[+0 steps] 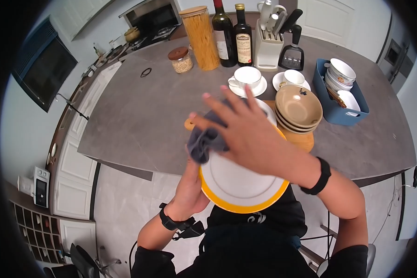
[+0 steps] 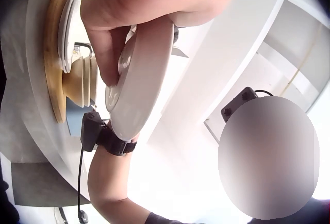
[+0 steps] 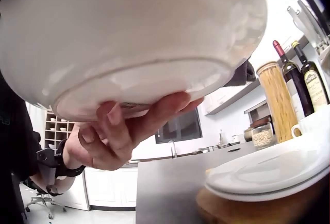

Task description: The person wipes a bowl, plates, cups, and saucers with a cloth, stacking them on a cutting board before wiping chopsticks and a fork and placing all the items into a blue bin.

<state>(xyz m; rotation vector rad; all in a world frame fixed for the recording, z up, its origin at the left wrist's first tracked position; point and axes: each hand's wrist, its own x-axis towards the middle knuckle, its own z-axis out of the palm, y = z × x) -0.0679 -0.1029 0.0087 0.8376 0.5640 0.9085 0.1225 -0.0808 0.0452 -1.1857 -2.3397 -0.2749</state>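
A white plate with a yellow rim (image 1: 238, 173) is held up in front of the body, close over the table's near edge. My left hand (image 1: 187, 191) grips it at the left, with fingers under the base, as the right wrist view shows of the plate's underside (image 3: 129, 33). Over the plate's face, my right hand (image 1: 255, 139) lies with fingers straight and spread. Beneath that palm and fingers is a crumpled dark grey cloth (image 1: 201, 144), which hangs past the plate's left side. In the left wrist view the plate (image 2: 147, 79) appears edge-on.
Beyond the plate, stacked beige bowls (image 1: 297, 105) and white plates (image 3: 268, 175) sit on a wooden board (image 1: 305, 142). A blue bin (image 1: 345, 118) with bowls stands right. Cups on saucers (image 1: 262, 88), a pasta jar (image 1: 201, 41), bottles (image 1: 243, 41) and a knife block (image 1: 268, 52) stand behind.
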